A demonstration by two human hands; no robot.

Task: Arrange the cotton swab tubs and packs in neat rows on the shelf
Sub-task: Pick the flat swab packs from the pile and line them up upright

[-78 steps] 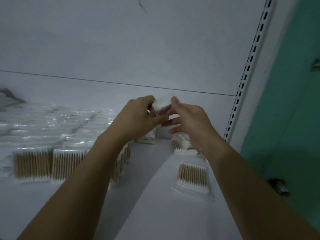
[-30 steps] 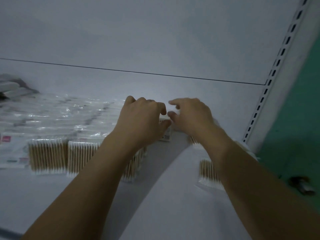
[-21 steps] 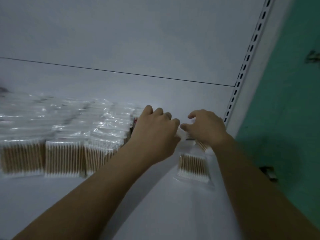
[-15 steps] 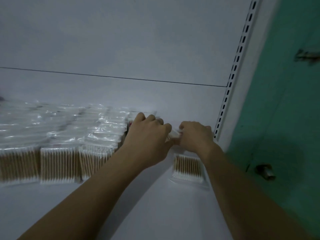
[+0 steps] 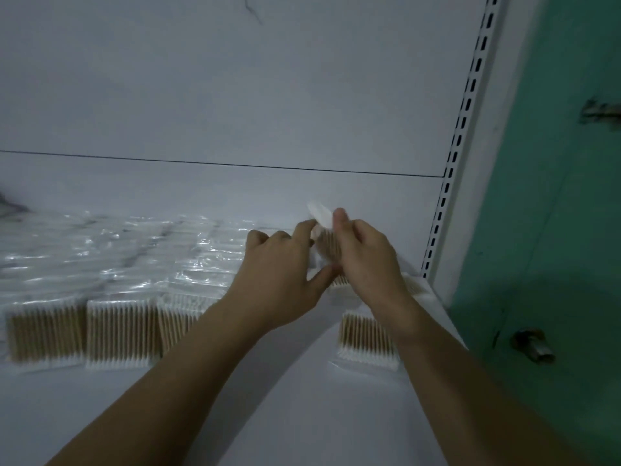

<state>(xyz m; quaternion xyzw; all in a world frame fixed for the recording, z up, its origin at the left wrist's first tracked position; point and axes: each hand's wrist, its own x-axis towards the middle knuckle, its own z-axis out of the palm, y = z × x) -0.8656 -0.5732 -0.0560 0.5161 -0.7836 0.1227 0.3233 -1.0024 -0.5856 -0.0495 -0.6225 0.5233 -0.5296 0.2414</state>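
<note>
Left hand (image 5: 282, 274) and right hand (image 5: 366, 260), fingers curled, pinch one clear plastic pack of wooden-stemmed cotton swabs (image 5: 324, 235) tilted above the white shelf (image 5: 302, 398), right of the lined-up rows of packs (image 5: 117, 331), apparently to square it before placement.

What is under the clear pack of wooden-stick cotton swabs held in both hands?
Under the held pack, parts of other clear swab packs lie on the white shelf; the left hand and right hand cover the rest.
</note>
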